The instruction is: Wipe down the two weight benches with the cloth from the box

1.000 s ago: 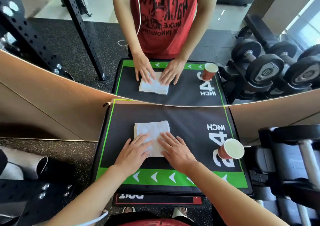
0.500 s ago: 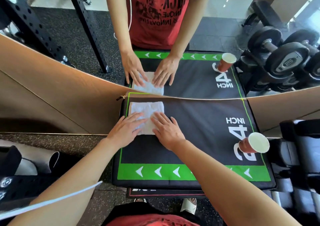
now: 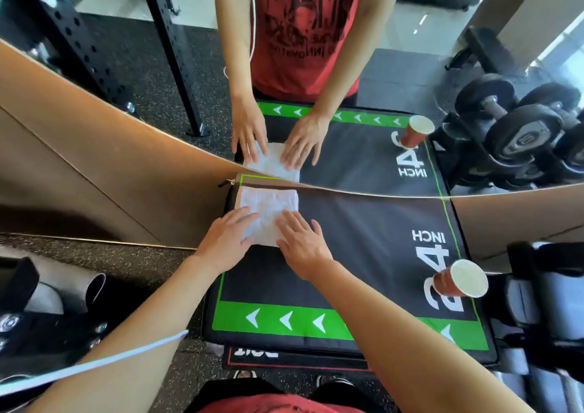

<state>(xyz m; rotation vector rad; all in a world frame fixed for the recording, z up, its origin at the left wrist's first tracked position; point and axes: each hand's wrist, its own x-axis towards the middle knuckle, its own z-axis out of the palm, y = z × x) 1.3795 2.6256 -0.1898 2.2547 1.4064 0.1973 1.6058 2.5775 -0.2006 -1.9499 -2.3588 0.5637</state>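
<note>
Both forearms reach forward and down from the near edge, converging over the far left corner of the black pad [image 3: 363,239]. Left hand [image 3: 226,242] lies palm down, fingers straight and slightly spread, its fingertips resting on the white cloth [image 3: 268,210] from the left. Right hand [image 3: 301,245] likewise flat – fingers extended, spread, pressing the cloth's near right edge; neither hand curls around anything.

The cloth is folded into a rough rectangle, lying flat on the pad's far left corner, right up against the mirror's [image 3: 379,65] lower edge. Its long axis is hard to call (the hands cover the near portion), but the visible part runs slightly wider left to right than near to far.

A red paper cup [image 3: 458,280] stands on the pad's right side – well apart from the cloth, on the white "24 INCH" print. Dumbbells [image 3: 518,134] show in the reflection.
</note>
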